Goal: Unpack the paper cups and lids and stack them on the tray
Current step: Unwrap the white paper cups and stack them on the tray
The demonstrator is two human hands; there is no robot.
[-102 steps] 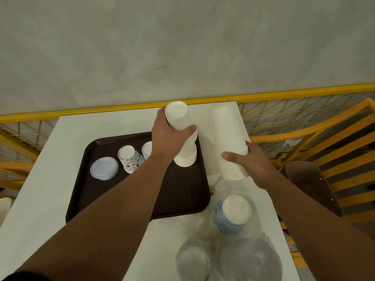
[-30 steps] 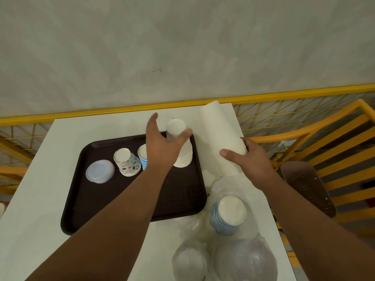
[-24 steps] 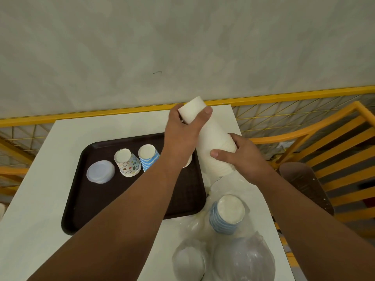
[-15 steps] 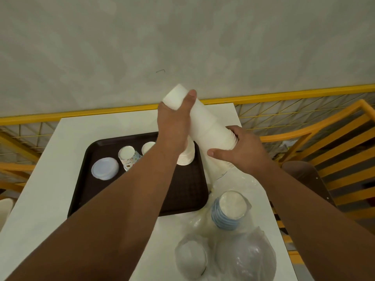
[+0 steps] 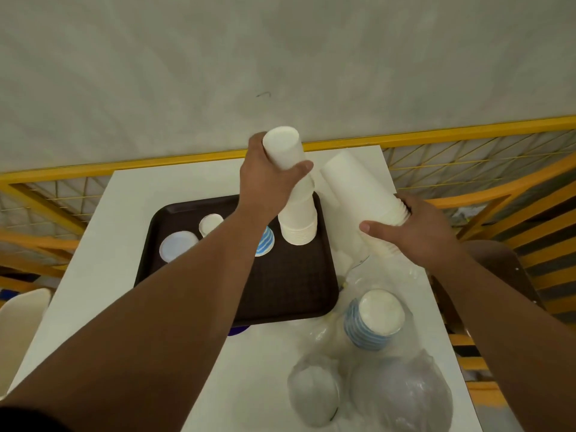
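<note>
My left fingers point(image 5: 299, 169) wrap the upright cup stack point(image 5: 296, 194) on the tray point(image 5: 286, 291), bases up. My right fingers point(image 5: 374, 227) grip a second stack point(image 5: 358, 188) leaning away leftward; my forearm hides the striped cup point(image 5: 265, 241).

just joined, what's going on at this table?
A person is unpacking paper cups onto a brown tray. The left hand grips a batch of white cups at the top of the white cup stack standing on the tray. The right hand holds a tilted sleeve of white cups beside the tray. A blue striped cup, a patterned cup and a lid sit on the tray; bagged stacks wait on the table.
</note>
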